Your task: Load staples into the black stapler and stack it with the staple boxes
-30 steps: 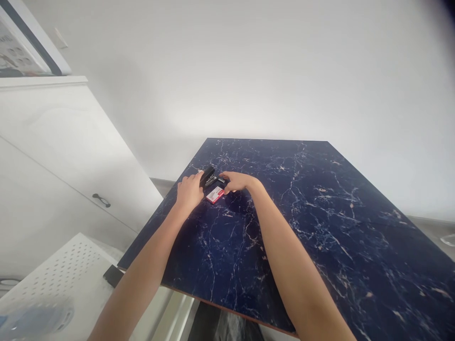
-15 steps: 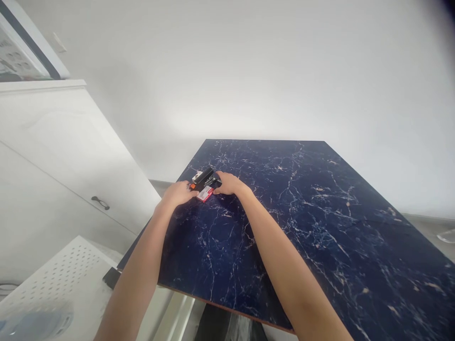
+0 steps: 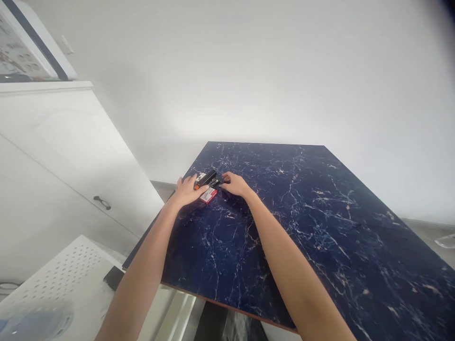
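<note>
Near the table's left edge lies a small cluster of things. It holds a long black object (image 3: 208,177) that may be a stapler, and a small red-and-white box (image 3: 209,195) in front. Slim black items with light markings (image 3: 214,183) lie between these two, and a bit of orange shows at the left. My left hand (image 3: 187,191) rests at the cluster's left side, fingers spread, its thumb by the box. At the cluster's right end, my right hand (image 3: 235,183) has bent fingers, with thumb and forefinger apart and nothing visible between them.
The dark blue marble-patterned table (image 3: 305,227) stands against a white wall. To the left are a white cabinet (image 3: 53,156) with a dark handle and a perforated white surface (image 3: 67,270). A dark flat object (image 3: 113,278) sits by the table's left edge.
My right hand has drawn slightly right, away from the cluster. My left hand has shifted right over the cluster's left side, its fingers more spread. The view has shifted a little.
</note>
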Tool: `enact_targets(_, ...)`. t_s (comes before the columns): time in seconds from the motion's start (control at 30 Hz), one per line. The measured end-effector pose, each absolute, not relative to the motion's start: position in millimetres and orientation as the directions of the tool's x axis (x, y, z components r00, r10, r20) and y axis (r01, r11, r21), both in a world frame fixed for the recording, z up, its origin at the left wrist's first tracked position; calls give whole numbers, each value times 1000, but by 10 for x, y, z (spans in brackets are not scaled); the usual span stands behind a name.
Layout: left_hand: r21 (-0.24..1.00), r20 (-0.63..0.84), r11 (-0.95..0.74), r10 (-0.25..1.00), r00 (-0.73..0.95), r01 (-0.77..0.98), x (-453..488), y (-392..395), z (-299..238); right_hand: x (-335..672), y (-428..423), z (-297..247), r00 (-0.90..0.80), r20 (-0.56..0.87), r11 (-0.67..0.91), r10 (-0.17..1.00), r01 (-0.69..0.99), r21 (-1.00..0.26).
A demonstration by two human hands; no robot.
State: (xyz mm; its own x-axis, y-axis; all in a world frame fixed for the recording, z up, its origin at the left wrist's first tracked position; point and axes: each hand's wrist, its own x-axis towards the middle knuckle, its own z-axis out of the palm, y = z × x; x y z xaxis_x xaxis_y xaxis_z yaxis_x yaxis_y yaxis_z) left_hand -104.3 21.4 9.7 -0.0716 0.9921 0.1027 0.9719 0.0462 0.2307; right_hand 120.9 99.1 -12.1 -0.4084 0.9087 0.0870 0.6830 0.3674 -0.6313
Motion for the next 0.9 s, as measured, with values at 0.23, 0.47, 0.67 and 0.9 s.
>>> enact_targets(0.23,318,235,-203,963,130,926,-1009,310,-73,1678,449,-49,-408,170,409,897,622,-668)
enact_targets(0.47,241,520,-268,847,109,933,-422,53,139,2641,-92,85,-517,66,480,853,730,-487)
enact_targets(0.67,255,203,-572,820,535,780,617,-221,-33,2764,-228,-129,-442,199,484,875,775,-406)
enact_targets(0.9,276,121,-610,789,603,743,739,-198,-258,2645,-309,-145,-476,225,512,850,848,-141)
